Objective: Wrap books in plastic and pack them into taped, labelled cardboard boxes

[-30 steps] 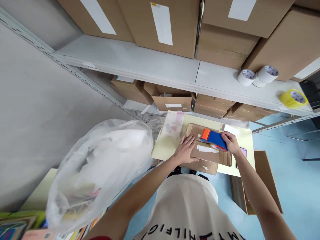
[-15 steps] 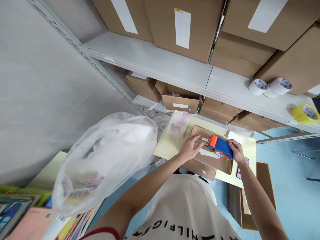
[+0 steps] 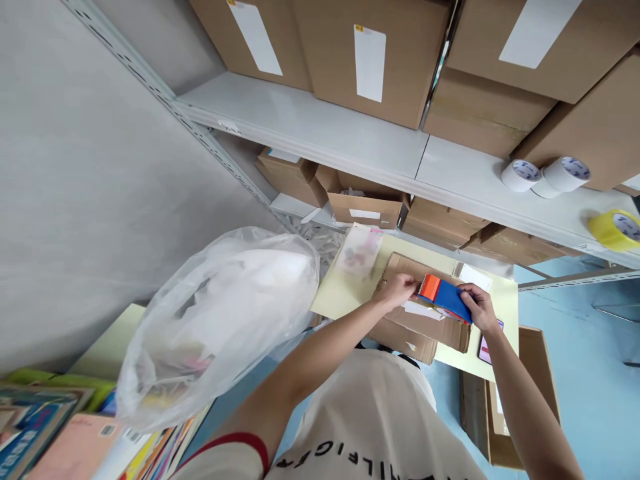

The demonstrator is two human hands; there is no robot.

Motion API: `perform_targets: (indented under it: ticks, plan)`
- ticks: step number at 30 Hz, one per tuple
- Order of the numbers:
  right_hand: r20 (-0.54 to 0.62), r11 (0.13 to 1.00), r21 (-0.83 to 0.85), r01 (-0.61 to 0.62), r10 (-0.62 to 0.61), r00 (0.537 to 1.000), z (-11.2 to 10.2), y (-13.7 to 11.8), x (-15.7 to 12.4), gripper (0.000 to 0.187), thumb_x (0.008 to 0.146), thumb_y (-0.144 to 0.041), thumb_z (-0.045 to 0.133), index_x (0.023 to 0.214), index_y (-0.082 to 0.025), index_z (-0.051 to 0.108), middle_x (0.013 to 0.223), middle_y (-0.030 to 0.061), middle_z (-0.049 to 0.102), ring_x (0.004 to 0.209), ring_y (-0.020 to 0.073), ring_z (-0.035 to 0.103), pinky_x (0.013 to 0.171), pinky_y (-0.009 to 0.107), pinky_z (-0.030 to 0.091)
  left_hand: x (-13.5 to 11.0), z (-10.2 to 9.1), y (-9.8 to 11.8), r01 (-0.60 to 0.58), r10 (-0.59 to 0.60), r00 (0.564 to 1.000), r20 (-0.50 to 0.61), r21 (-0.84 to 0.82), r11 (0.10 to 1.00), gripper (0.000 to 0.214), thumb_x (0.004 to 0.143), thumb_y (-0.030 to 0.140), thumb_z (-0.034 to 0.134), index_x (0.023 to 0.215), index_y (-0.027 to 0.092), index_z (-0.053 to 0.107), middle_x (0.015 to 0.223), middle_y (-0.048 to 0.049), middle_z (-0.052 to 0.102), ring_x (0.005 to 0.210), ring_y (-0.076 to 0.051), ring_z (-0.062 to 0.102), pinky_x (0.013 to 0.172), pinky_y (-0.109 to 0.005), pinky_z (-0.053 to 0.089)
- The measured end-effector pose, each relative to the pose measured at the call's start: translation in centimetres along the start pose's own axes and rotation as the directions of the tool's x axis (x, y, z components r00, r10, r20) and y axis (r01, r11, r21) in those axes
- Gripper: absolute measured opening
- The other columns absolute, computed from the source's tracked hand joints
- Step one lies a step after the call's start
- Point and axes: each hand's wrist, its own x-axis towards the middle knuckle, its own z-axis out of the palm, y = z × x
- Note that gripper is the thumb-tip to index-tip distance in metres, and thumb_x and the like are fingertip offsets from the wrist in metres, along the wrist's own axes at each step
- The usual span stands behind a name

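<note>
My right hand grips the blue body of a tape dispenser with an orange front end. The dispenser is held over a flattened-looking cardboard box on a pale yellow table. My left hand is beside the dispenser's orange end, its fingers pinched together. What those fingers hold, if anything, is too small to make out. A white label shows on the cardboard below the dispenser.
A phone lies at the right of the table. Left of it bulges a clear plastic bag. Behind, a shelf carries cartons, white tape rolls and a yellow roll. An open carton stands on the floor.
My left hand has moved right to the dispenser's orange end, and its spread fingers have closed into a pinch. My right hand still holds the dispenser over the cardboard.
</note>
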Motion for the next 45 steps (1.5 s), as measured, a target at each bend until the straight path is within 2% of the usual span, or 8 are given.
perform_targets:
  ticks: [6, 14, 23, 28, 35, 38, 41, 45]
  plan:
    - [0.100, 0.985, -0.157, 0.069, -0.053, 0.994, -0.8, -2.7, 0.1, 0.041, 0.080, -0.062, 0.064, 0.088, -0.024, 0.075, 0.087, 0.0073, 0.078, 0.078, 0.0250, 0.072, 0.074, 0.036, 0.059, -0.1, -4.2, -0.6, -0.229, 0.247, 0.968, -0.046, 0.240, 0.943, 0.029, 0.085, 0.038, 0.065, 0.067, 0.015, 0.069, 0.062, -0.0016, 0.068, 0.055, -0.011, 0.060, 0.055, -0.022, 0.047]
    - [0.083, 0.946, -0.323, 0.009, 0.019, 0.996, -4.6, -1.8, -1.9, 0.037, 0.081, -0.058, 0.064, 0.086, -0.023, 0.077, 0.082, 0.0061, 0.079, 0.072, 0.0250, 0.073, 0.069, 0.034, 0.061, 0.9, -15.1, -2.5, -0.082, 0.202, 0.920, -0.335, 0.340, 0.937, 0.032, 0.082, 0.046, 0.067, 0.075, 0.015, 0.068, 0.074, -0.0063, 0.072, 0.064, -0.014, 0.065, 0.056, -0.023, 0.052]
    - [0.027, 0.929, -0.370, -0.009, 0.021, 0.999, -2.9, -0.9, -2.1, 0.040, 0.081, -0.059, 0.061, 0.087, -0.022, 0.077, 0.085, 0.0073, 0.079, 0.074, 0.0262, 0.074, 0.069, 0.036, 0.061, 3.7, -11.2, -5.6, 0.004, 0.272, 0.906, -0.325, 0.649, 0.761, 0.025, 0.087, 0.033, 0.058, 0.071, 0.020, 0.070, 0.083, -0.0080, 0.075, 0.093, -0.024, 0.070, 0.082, -0.032, 0.050]
    - [0.036, 0.942, -0.335, -0.006, 0.019, 0.999, -3.0, -0.7, -2.4, 0.039, 0.081, -0.058, 0.063, 0.088, -0.022, 0.078, 0.088, 0.0080, 0.079, 0.079, 0.0274, 0.075, 0.072, 0.037, 0.062, 4.1, -10.1, -6.6, 0.038, 0.287, 0.902, -0.323, 0.721, 0.692, 0.033, 0.085, 0.040, 0.062, 0.109, 0.020, 0.072, 0.112, -0.0153, 0.074, 0.114, -0.033, 0.065, 0.094, -0.044, 0.048]
    - [0.013, 0.953, -0.304, -0.010, 0.014, 1.000, -2.7, -0.3, -2.8, 0.037, 0.081, -0.057, 0.064, 0.087, -0.023, 0.078, 0.087, 0.0070, 0.079, 0.077, 0.0267, 0.075, 0.070, 0.036, 0.061, 3.9, -10.0, -7.7, -0.190, 0.369, 0.913, -0.176, 0.616, 0.764, 0.061, 0.095, 0.045, 0.046, 0.146, 0.013, 0.045, 0.144, -0.0202, 0.055, 0.129, -0.025, 0.058, 0.105, -0.041, 0.045]
    - [0.020, 0.956, -0.295, -0.015, 0.022, 1.000, -2.8, -0.4, -2.7, 0.038, 0.079, -0.058, 0.065, 0.087, -0.023, 0.078, 0.086, 0.0067, 0.079, 0.077, 0.0267, 0.074, 0.071, 0.037, 0.061, 2.0, -9.4, -6.1, -0.368, 0.491, 0.869, 0.065, 0.748, 0.553, 0.089, 0.083, 0.060, 0.060, 0.155, 0.016, 0.032, 0.161, -0.0197, 0.029, 0.150, -0.032, 0.027, 0.119, -0.049, 0.027]
    - [0.032, 0.956, -0.292, -0.023, 0.033, 0.999, -3.2, -0.5, -2.4, 0.039, 0.079, -0.059, 0.065, 0.085, -0.022, 0.078, 0.085, 0.0069, 0.079, 0.076, 0.0268, 0.074, 0.071, 0.037, 0.061, 0.9, -8.0, -3.6, -0.570, 0.444, 0.755, 0.483, 0.818, 0.079, 0.131, 0.053, 0.069, 0.080, 0.158, 0.015, 0.023, 0.165, -0.0233, 0.006, 0.152, -0.044, -0.001, 0.118, -0.064, 0.000]
    - [0.082, 0.951, -0.309, -0.009, 0.037, 0.996, -3.9, -0.8, -2.0, 0.039, 0.080, -0.059, 0.063, 0.087, -0.023, 0.077, 0.085, 0.0061, 0.079, 0.075, 0.0258, 0.073, 0.071, 0.036, 0.061, 1.4, -6.4, -1.3, -0.566, 0.289, 0.762, 0.580, 0.813, -0.139, 0.134, 0.051, 0.069, 0.080, 0.157, 0.013, 0.021, 0.164, -0.0279, 0.004, 0.151, -0.047, -0.001, 0.113, -0.070, -0.007]
